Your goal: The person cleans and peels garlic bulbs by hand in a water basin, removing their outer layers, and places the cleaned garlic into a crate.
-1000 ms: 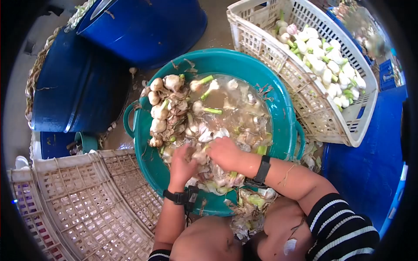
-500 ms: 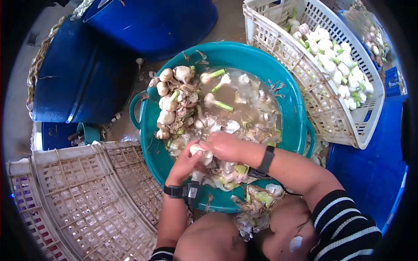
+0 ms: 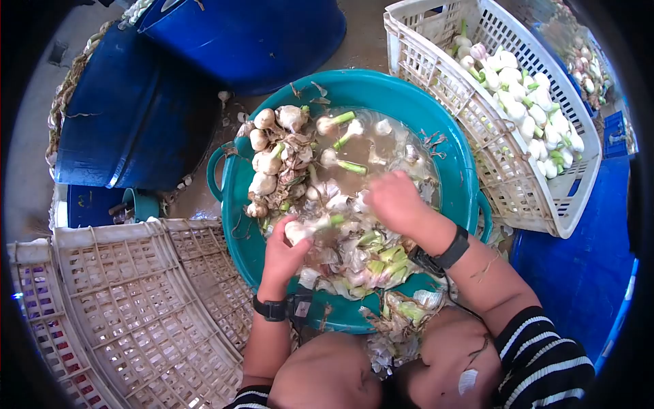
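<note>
A white garlic bulb with a green stem (image 3: 298,232) is in my left hand (image 3: 283,252), whose fingers are closed round it at the near left of a teal tub (image 3: 446,123). My right hand (image 3: 395,201) is over the middle of the tub, blurred; its fingers are smeared by motion. Brownish water (image 3: 368,146) with floating garlic and peeled skins (image 3: 361,259) fills much of the tub. Unpeeled garlic bulbs (image 3: 264,162) are heaped along its left side.
A white crate (image 3: 477,129) of peeled garlic (image 3: 524,102) stands at the upper right. Another pale crate (image 3: 122,300) is at the lower left. Blue barrels (image 3: 129,116) stand at the upper left. Loose skins (image 3: 402,320) lie at the tub's near edge.
A bulb has come up in my left hand. My right hand was at the bulb half a second ago and has moved away from it to the right and up.
</note>
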{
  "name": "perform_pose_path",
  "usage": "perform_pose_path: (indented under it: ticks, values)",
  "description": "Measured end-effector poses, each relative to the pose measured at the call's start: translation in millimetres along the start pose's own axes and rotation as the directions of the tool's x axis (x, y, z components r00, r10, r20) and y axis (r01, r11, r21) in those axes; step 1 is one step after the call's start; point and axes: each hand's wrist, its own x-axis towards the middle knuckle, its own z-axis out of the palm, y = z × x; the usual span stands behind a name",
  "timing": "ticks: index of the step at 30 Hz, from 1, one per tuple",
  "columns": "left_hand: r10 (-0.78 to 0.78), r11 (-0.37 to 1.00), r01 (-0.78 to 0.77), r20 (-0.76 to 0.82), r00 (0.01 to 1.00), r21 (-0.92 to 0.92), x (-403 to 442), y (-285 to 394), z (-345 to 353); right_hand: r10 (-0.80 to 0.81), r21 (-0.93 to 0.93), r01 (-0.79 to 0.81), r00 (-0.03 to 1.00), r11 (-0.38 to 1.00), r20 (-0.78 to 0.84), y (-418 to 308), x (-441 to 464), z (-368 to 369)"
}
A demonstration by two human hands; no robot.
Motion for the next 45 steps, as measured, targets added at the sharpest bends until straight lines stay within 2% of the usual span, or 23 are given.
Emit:
perform_pose_path:
  ticks: [2, 3, 5, 9, 11, 15, 16, 17, 18, 19, 21, 23, 25, 27, 29, 30, 31, 33, 35, 39, 40, 43, 45]
  values:
    - [-0.025, 0.999, 0.024, -0.025, 0.999, -0.024, 0.6, -0.4, 4.4, 0.012, -0.116, 0.038, 0.915, 0.993, 0.403, -10.2, -8.6, -1.8]
    - [-0.024, 0.999, 0.024, -0.017, 1.000, -0.025, 0.8, 0.9, 7.4, 0.021, -0.121, 0.030, 0.915, 0.992, 0.404, -17.2, -9.4, 0.2]
    - [-0.089, 0.993, 0.092, 0.044, 0.995, -0.073, -5.5, 12.6, 13.6, -0.084, 0.300, 0.057, 0.993, 0.952, 0.079, -36.2, -7.0, 8.3]
    - [-0.228, 0.899, 0.284, 0.196, 0.954, -0.334, -5.7, 18.8, 10.2, -0.100, 0.397, 0.095, 0.995, 0.913, -0.008, -52.6, -6.4, 20.7]
    - [-0.240, 0.788, 0.396, 0.357, 0.903, -0.472, -5.6, 12.6, 9.6, -0.162, 0.380, 0.272, 0.941, 0.884, -0.297, -53.6, -9.5, 25.6]
    - [-0.183, 0.920, 0.248, 0.229, 0.956, -0.302, -11.0, 18.5, 27.1, -0.045, 0.423, 0.114, 0.985, 0.899, -0.169, -38.6, -10.5, 38.5]
    - [0.031, 0.977, 0.013, 0.204, 0.978, -0.212, -12.3, 19.9, 29.0, 0.198, 0.722, -0.233, 0.971, 0.652, 0.134, -35.1, -9.3, 40.2]
    - [0.248, 0.966, -0.229, 0.198, 0.948, -0.117, -13.0, 23.3, 30.1, 0.287, 0.797, -0.550, 0.828, 0.250, 0.481, -31.5, -8.2, 41.2]
    - [0.325, 0.937, -0.343, 0.195, 0.925, 0.068, -16.1, 28.4, 28.0, 0.259, 0.756, -0.653, 0.739, 0.050, 0.622, -27.7, -8.5, 40.9]
    - [0.328, 0.936, -0.346, 0.193, 0.925, 0.066, -14.2, 29.6, 28.1, 0.259, 0.757, -0.652, 0.741, 0.053, 0.620, -27.2, -7.8, 33.2]
    - [0.766, 0.395, -0.744, 0.254, 0.591, 0.539, -11.4, 31.2, 27.9, 0.089, 0.571, -0.682, 0.604, -0.457, 0.792, -31.3, -6.5, 11.6]
    - [0.823, 0.283, -0.753, 0.252, 0.508, 0.594, -10.9, 28.3, 30.2, 0.079, 0.567, -0.653, 0.618, -0.502, 0.782, -37.1, -3.6, 7.8]
    - [0.882, 0.129, -0.731, 0.259, 0.393, 0.670, -12.8, 27.4, 36.0, 0.012, 0.426, -0.517, 0.625, -0.743, 0.780, -46.7, 0.5, 1.6]
    - [0.904, 0.157, -0.716, 0.193, 0.381, 0.680, -15.1, 29.9, 42.8, -0.021, 0.379, -0.502, 0.624, -0.777, 0.781, -51.9, 4.6, -2.3]
    - [0.767, 0.618, -0.579, -0.246, 0.592, 0.532, -13.4, 21.9, 45.0, -0.082, 0.370, -0.456, 0.712, -0.810, 0.697, -51.9, 2.9, -4.3]
    - [0.479, 0.823, -0.568, -0.492, 0.727, -0.037, -6.2, 17.4, 44.2, -0.088, 0.371, -0.459, 0.715, -0.807, 0.693, -47.7, -1.8, -4.7]
    - [0.155, 0.800, -0.424, -0.535, 0.830, -0.425, -10.4, 36.1, 37.9, -0.044, 0.603, -0.617, 0.716, -0.505, 0.696, -39.5, -11.0, -4.6]
    - [0.017, 0.572, -0.380, -0.453, 0.891, -0.727, -9.2, 31.2, 16.3, 0.023, 0.716, -0.630, 0.755, 0.299, 0.655, -28.6, -18.3, -4.1]
    - [0.013, 0.642, -0.361, -0.460, 0.888, -0.677, -11.8, 28.3, 8.3, 0.066, 0.752, -0.516, 0.839, 0.411, 0.540, -32.2, -9.6, -6.0]
    - [0.051, 0.800, -0.318, -0.472, 0.880, -0.508, -19.4, 33.2, 18.6, 0.136, 0.594, -0.103, 0.991, 0.798, -0.011, -39.5, -4.8, -20.3]
    - [0.067, 0.821, -0.326, -0.489, 0.870, -0.469, -21.3, 39.3, 23.2, 0.198, 0.790, -0.082, 0.979, 0.608, -0.051, -51.1, 2.1, -17.7]
    - [0.073, 0.816, -0.327, -0.477, 0.876, -0.477, -26.2, 47.4, 24.0, 0.120, 0.792, -0.236, 0.972, 0.563, 0.204, -65.3, 9.8, -23.2]
    - [0.071, 0.807, -0.348, -0.508, 0.859, -0.476, -27.1, 57.2, 18.9, 0.095, 0.780, -0.177, 0.984, 0.600, 0.150, -54.6, 1.0, -25.4]
